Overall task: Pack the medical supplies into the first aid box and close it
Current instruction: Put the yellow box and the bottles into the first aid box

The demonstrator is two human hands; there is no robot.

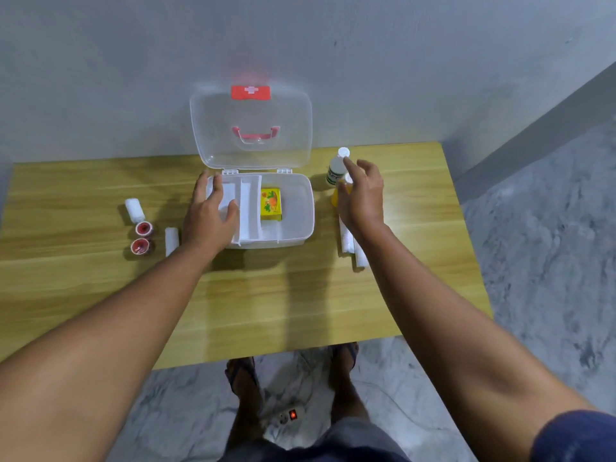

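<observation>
The right hand (363, 195) hangs with fingers loosely spread, gripping nothing, right over the orange bottle (336, 196), which stands upright just beneath its palm, long axis vertical. The white bottle (336, 170) stands just beyond the fingertips. The first aid box (308, 211) lies open to this hand's left. The left hand (210, 211) rests flat on its tray (248, 208) (farther from both bottles). The white bottle's green label is unreadable, and the red latch (250, 92) shows only a white cross.
</observation>
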